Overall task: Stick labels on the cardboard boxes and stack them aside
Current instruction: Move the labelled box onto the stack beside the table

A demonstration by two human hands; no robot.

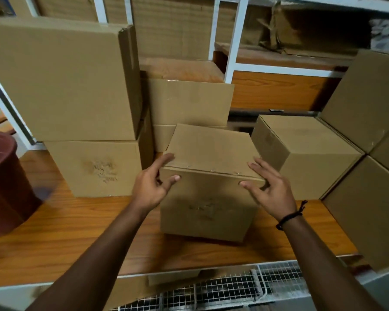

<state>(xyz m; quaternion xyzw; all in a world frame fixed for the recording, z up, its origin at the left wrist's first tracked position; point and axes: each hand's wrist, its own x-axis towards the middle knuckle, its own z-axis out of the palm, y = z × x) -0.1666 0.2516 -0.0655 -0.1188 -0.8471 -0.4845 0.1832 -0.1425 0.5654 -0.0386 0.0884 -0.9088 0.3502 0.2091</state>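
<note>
Seemingly touching the cardboard box (208, 205) with loosely spread, unclenched fingers: left hand (152, 187) at its nine o'clock, right hand (271, 189) at three.

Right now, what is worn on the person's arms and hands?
Both forearms are bare, with no sleeves in view, and the left hand and right hand are ungloved. A thin black cord bracelet with loose knotted ends circles the right wrist.
</note>
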